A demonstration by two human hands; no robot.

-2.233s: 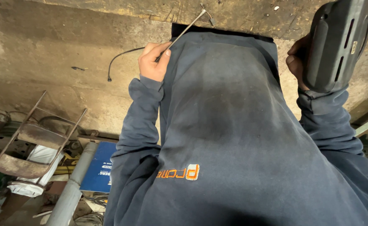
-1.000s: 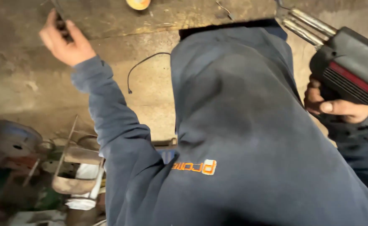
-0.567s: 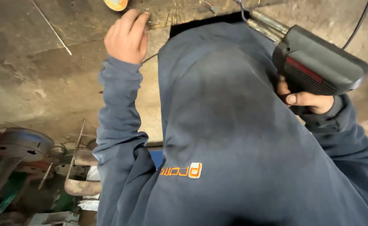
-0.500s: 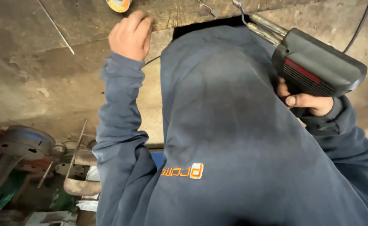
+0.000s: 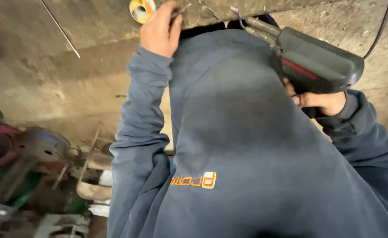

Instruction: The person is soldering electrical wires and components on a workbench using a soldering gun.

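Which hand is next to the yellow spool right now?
The left hand, raised at the bench edge, with the yellow spool just beside its knuckles. The right hand is lower on the other side, gripping the black soldering gun.

I see bare concrete floor [image 5: 70,97] open at 9 o'clock; a thin rod [image 5: 60,30] crosses it at 11, and metal clutter [image 5: 39,176] crowds 7 o'clock.

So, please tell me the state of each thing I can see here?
Left hand: fingers curled at the bench edge.
Right hand: gripping black pistol-shaped soldering gun, tip forward.
Yellow solder spool: lying on the bench.
Thin metal rod: lying loose.
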